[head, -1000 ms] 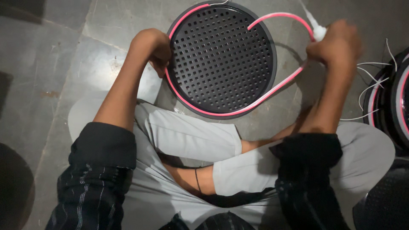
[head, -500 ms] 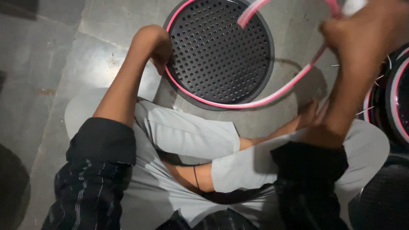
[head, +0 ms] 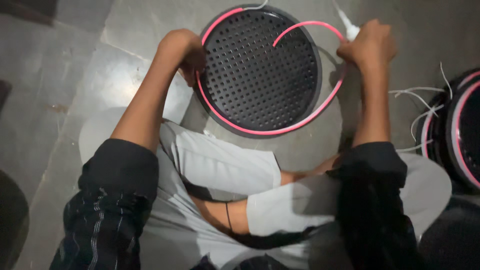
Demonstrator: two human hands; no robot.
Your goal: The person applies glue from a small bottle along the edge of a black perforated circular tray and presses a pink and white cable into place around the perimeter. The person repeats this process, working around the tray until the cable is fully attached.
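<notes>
Head view first, and it's the only one you've got: you're sitting cross-legged on a grey stone floor (head: 60, 75), looking straight down at your own arms and knees.

Right in front of your legs lies a round black grille (head: 260, 70), flat on the floor and full of small holes. A pink strip (head: 280, 131) runs around its rim, tucked in along the left and bottom edge. On the upper right it comes away from the rim, and its loose end curls inward over the holes.

Your left hand (head: 182, 50) sits on the left edge of the grille, curled into a closed grip right where the pink strip meets the rim. Can't tell from here whether the fingers actually pinch the strip or just press on the edge.

Your right hand (head: 369, 44) is at the upper right of the grille, grip closed around the pink strip where it lifts off the rim. A white plug (head: 351, 29) with a thin white wire pokes out just above that fist.

Off to the right, near your right knee, there's a stack of discs (head: 462, 125), black with pink edges like the one in front of you, partly cut off by the frame. A few white wires (head: 420, 95) lie loose on the floor between that stack and your right forearm.
</notes>
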